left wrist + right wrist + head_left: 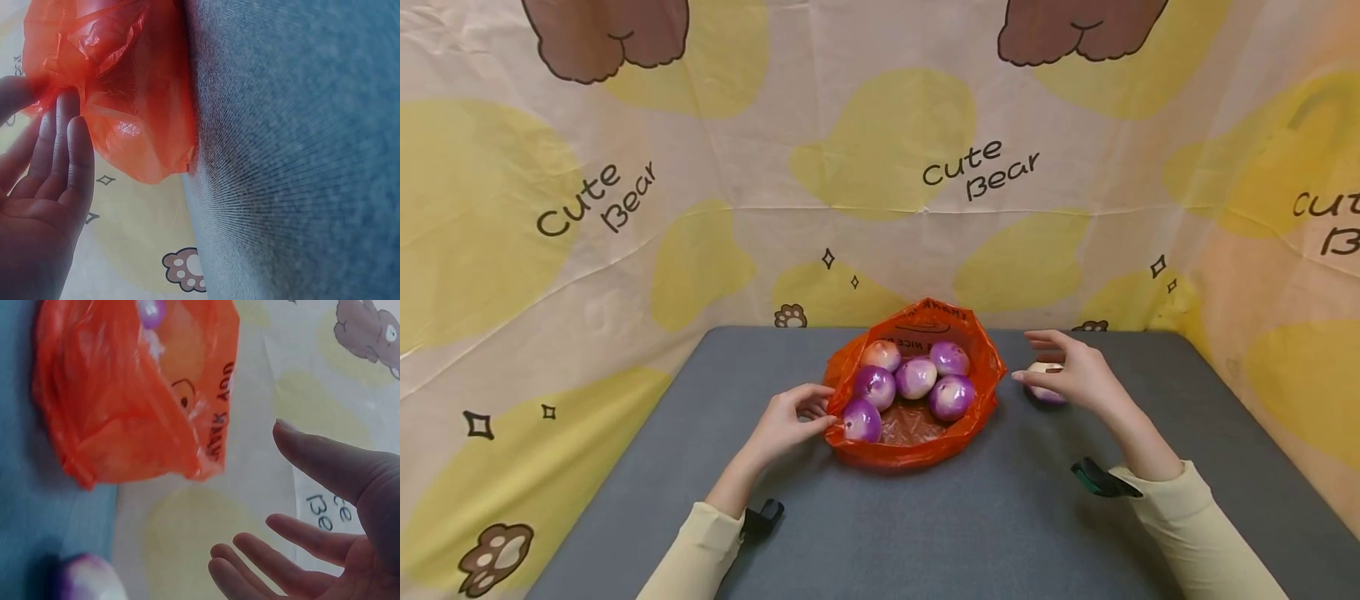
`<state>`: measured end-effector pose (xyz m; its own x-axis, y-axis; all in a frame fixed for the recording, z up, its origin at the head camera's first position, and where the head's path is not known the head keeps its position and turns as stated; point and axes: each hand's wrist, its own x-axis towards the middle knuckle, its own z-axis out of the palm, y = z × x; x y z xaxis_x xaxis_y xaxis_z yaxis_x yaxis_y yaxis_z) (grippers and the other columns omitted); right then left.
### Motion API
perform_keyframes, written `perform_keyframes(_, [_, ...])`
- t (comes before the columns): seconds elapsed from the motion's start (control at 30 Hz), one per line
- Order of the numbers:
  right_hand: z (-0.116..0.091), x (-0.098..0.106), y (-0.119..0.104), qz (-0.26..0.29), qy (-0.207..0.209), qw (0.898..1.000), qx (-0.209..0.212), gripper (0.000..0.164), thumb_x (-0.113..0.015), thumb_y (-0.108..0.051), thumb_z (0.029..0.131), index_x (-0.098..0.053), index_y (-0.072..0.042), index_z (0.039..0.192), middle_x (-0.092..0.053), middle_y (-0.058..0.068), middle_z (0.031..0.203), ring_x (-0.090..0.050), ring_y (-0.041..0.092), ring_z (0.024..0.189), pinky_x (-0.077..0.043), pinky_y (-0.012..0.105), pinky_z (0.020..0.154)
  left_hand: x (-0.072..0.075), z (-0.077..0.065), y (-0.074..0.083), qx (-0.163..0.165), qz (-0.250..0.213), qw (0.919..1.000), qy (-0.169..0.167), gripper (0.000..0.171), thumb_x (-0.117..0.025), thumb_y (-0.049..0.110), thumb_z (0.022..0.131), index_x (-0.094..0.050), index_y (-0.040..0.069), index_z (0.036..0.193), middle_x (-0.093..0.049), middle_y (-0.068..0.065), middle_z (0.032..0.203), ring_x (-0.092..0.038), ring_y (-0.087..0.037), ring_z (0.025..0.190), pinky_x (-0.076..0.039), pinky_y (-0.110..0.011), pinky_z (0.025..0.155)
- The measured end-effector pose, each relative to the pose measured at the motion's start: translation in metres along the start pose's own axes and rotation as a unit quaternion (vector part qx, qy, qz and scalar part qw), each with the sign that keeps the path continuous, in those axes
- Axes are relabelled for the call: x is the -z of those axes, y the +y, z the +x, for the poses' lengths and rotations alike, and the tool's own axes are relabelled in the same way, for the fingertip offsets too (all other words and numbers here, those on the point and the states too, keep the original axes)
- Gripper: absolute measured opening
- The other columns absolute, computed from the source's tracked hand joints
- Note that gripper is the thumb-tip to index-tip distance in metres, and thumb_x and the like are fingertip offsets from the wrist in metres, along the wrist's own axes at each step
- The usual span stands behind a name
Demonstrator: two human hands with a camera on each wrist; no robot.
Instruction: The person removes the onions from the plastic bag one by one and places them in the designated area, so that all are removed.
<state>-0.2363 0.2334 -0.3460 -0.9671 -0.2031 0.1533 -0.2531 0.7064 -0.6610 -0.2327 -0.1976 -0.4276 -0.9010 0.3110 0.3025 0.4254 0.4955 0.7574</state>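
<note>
1. Left hand (790, 417): thumb and fingertips appear to pinch the left rim of the red plastic bag (895, 458), with the palm clear of it. A light hold serves best here; a hard tug on film this thin could tear it or tip the load.

2. The bag stands on the grey desk (925, 533), mouth wide and facing up. Drawing the rim slightly outward, without lifting, should stop the crumpled edge from folding in.

3. Six purple onions (916, 379) sit inside, bunched toward the left and back; one rests low against the rim just beside the left fingertips, so any shift of that hand should go gently. A bare patch of bag floor shows at the front, the easiest place for fingers to work without knocking the others.

4. A lone onion (90, 578) lies on the desk, right of the bag and apart from it, partly hidden by the hand in the head view. Being round and glossy, it would likely roll if nudged; contact from opposite sides is safer.

5. Right hand (1078, 375): fingers spread from the thumb, nothing between them. The wrist view shows the fingers apart from that onion, so lowering the hand squarely over it would suit a sure grip.
</note>
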Motion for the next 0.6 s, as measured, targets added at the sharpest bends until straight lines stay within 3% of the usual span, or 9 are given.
perform_keyframes(0.33, [0.015,-0.021,-0.015,0.016,-0.002,0.999,0.030,0.070,-0.074,-0.044,0.078,-0.051,-0.009,0.134,-0.061,0.019,0.124,-0.062,0.035,0.108,-0.050,0.049,0.089,-0.001,0.000,-0.003,0.013,-0.002,0.9999,-0.006,0.035,-0.076,0.014,0.079,-0.065,0.009,0.113,-0.069,-0.004,0.093,-0.064,-0.014,0.079,-0.055,-0.028,0.076])
perform_keyframes(0.6, [0.024,-0.042,-0.020,0.063,-0.016,0.997,0.047,0.062,-0.076,-0.038,0.078,-0.055,-0.008,0.128,-0.064,0.019,0.119,-0.064,0.033,0.105,-0.053,0.045,0.085,0.001,0.001,0.000,0.014,-0.002,0.9998,-0.011,0.036,-0.076,0.017,0.080,-0.065,0.011,0.113,-0.068,-0.003,0.093,-0.063,-0.014,0.081,-0.054,-0.026,0.076])
